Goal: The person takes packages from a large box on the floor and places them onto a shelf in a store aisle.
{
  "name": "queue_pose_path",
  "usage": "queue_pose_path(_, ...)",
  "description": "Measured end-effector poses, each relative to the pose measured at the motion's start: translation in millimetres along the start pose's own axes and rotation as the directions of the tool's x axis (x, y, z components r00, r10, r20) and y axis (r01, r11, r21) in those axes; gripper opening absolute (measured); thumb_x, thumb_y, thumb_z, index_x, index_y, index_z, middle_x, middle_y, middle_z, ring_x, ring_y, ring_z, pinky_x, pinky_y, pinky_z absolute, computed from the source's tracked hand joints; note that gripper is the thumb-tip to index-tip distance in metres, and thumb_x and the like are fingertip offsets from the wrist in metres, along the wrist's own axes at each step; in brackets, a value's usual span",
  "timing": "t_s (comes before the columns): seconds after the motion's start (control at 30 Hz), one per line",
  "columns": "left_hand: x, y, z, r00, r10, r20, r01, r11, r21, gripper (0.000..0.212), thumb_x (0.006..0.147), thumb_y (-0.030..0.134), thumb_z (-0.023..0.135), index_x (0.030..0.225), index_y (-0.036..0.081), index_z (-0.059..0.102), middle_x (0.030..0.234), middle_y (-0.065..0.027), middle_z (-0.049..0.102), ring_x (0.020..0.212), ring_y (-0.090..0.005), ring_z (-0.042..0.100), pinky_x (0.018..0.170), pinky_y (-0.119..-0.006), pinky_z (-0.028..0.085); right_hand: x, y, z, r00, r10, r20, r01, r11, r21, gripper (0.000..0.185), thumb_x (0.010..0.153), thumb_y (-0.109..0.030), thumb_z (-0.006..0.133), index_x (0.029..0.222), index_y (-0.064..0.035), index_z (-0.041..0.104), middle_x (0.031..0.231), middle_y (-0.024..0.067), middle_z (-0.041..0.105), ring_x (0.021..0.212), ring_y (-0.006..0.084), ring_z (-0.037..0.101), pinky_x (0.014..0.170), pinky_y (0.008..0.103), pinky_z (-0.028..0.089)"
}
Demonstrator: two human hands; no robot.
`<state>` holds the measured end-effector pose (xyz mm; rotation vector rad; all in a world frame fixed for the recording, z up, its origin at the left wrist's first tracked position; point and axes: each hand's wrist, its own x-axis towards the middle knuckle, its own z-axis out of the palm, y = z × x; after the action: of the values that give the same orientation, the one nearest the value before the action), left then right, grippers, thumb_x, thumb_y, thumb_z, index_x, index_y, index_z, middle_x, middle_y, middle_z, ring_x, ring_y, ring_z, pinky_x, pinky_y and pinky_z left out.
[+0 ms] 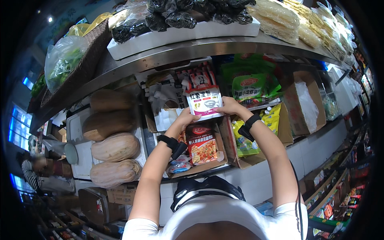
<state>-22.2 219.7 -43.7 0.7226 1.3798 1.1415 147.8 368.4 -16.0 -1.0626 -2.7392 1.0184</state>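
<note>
Between my two hands is a white, red and purple food pouch (205, 100) bearing printed writing. My left hand (186, 117) grips its lower left corner, and my right hand (228, 106) grips the lower right one. More red-and-black-topped pouches (200, 75) stand just behind it. On the left are grey-white spouted pouches (164, 100). Nearer to me, below the held pouch, a red sauce-mix packet (204, 144) with a picture of food lies in a cardboard box (220, 163). Green seasoning bags (249, 85) are beyond my right hand.
Several large squashes (115, 150) lie in a white tray (77, 153) at left. A steel-edged shelf (192, 49) overhangs the boxes, bearing black-wrapped goods (180, 19) and bagged noodles (276, 19). Yellow spouted pouches (271, 120) stand at right. A person (39, 171) is at far left.
</note>
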Motion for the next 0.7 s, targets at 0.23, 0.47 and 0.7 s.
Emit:
queue_pose_path(0.23, 22, -24, 5, 0.987, -0.047, -0.157, 0.072, 0.984, 0.160, 0.026, 0.074, 0.012, 0.062, 0.097, 0.004, 0.053, 0.083, -0.0003, 0.056, 0.071, -0.0078, 0.052, 0.061, -0.025, 0.045, 20, 26, 11, 1.000, -0.015, -0.007, 0.014, 0.998, -0.067, 0.042, 0.059, -0.031, 0.072, 0.071, 0.0055, 0.055, 0.065, 0.0162, 0.059, 0.059, 0.0231, 0.059, 0.053, 0.0288, 0.046)
queue_pose_path(0.47, 51, -67, -22, 0.925, 0.227, -0.306, 0.013, 0.784, 0.621, 0.049, 0.055, 0.037, 0.072, 0.084, 0.000, 0.060, 0.081, -0.0201, 0.060, 0.077, -0.0321, 0.058, 0.072, -0.036, 0.044, 32, 2, 18, 0.998, -0.053, 0.021, 0.057, 0.953, -0.299, 0.047, 0.058, -0.031, 0.074, 0.076, 0.0096, 0.057, 0.070, 0.0213, 0.059, 0.064, 0.0281, 0.060, 0.060, 0.0320, 0.049)
queue_pose_path(0.7, 39, -46, -3, 0.896, 0.301, -0.327, 0.098, 0.584, 0.806, 0.048, 0.056, 0.035, 0.072, 0.081, -0.004, 0.059, 0.081, -0.0222, 0.058, 0.080, -0.0332, 0.057, 0.073, -0.036, 0.044, 32, -6, 12, 0.998, 0.000, 0.068, 0.030, 0.895, -0.446, 0.051, 0.056, -0.038, 0.073, 0.080, 0.0051, 0.059, 0.082, 0.0213, 0.059, 0.079, 0.0310, 0.058, 0.070, 0.0347, 0.047)
